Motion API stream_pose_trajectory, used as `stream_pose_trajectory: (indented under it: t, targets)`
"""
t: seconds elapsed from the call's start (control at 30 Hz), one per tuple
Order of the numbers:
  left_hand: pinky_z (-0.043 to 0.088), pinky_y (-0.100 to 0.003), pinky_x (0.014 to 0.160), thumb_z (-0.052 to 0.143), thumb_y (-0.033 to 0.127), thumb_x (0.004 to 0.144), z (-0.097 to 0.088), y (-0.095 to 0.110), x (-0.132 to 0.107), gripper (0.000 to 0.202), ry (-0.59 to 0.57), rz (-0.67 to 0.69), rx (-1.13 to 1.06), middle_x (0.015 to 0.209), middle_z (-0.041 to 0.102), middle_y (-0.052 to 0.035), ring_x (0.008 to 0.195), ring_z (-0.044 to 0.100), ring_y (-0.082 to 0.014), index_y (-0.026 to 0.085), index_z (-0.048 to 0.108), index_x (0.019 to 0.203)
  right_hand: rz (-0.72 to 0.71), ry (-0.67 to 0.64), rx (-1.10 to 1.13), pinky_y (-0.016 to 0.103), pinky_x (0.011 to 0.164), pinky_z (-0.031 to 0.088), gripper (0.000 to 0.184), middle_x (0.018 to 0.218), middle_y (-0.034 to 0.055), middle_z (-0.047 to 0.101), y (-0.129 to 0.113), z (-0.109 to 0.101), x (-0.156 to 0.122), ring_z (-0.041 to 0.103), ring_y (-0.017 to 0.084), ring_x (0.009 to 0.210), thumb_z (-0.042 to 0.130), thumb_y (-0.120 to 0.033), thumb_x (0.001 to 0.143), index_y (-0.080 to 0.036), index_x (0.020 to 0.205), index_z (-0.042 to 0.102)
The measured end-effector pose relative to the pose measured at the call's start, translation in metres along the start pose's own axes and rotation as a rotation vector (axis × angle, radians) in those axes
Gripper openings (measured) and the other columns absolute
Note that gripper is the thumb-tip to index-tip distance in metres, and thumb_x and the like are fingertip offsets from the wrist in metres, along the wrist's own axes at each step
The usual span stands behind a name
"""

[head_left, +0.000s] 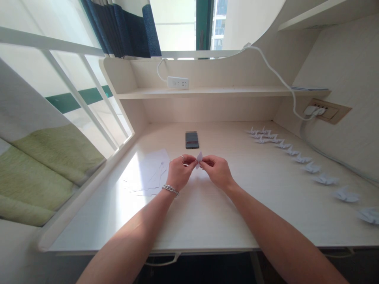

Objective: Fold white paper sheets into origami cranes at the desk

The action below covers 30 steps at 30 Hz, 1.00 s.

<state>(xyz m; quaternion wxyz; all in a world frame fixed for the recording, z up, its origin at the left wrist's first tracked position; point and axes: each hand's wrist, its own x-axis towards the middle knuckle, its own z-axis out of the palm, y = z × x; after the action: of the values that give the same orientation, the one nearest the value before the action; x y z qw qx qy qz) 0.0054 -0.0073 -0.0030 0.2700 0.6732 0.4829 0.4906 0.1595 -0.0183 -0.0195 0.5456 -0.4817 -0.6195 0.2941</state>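
Between my two hands is a small folded piece of white paper [199, 156], its pointed tip showing above the fingers. My left hand [180, 171], with a ring and a chain bracelet, pinches its left side between thumb and fingers. On the other side my right hand [217, 170] pinches it the same way. Fingers cover most of the paper's lower part. To the left of my left hand, loose white paper sheets [148, 173] lie overlapping on the desk, partly in bright sunlight. A row of folded paper cranes [302, 158] runs along the right side.
A small dark device [192, 140] lies on the white desk [207, 225] beyond my hands. The back shelf [219, 92] holds a white power strip [177, 83]. A white cable [275, 73] drops to a wall socket [328, 111] at right. White railing [97, 86] borders the left side.
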Motion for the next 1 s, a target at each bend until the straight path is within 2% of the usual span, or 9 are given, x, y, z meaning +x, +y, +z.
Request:
stream_pose_trajectory:
  t: [0.73, 1.0]
  targets:
    - [0.054, -0.027, 0.07, 0.067, 0.025, 0.081, 0.0031, -0.0003, -0.0032, 0.009, 0.053, 0.165, 0.157, 0.082, 0.076, -0.0018, 0.065, 0.067, -0.0154, 0.023, 0.075, 0.084, 0.053, 0.025, 0.106, 0.032, 0.069, 0.056, 0.018, 0.076, 0.006, 0.074, 0.0038, 0.0009, 0.0025, 0.07, 0.021, 0.071, 0.068, -0.033, 0.077, -0.017, 0.082, 0.073]
    - [0.053, -0.024, 0.067, 0.067, 0.023, 0.081, 0.0041, 0.0021, -0.0042, 0.007, 0.106, 0.182, 0.209, 0.075, 0.075, 0.0003, 0.061, 0.066, -0.0132, 0.022, 0.074, 0.079, 0.075, 0.006, 0.161, 0.033, 0.069, 0.056, 0.02, 0.077, 0.0072, 0.074, 0.0012, 0.0023, 0.0021, 0.07, 0.021, 0.071, 0.07, -0.034, 0.075, -0.016, 0.083, 0.074]
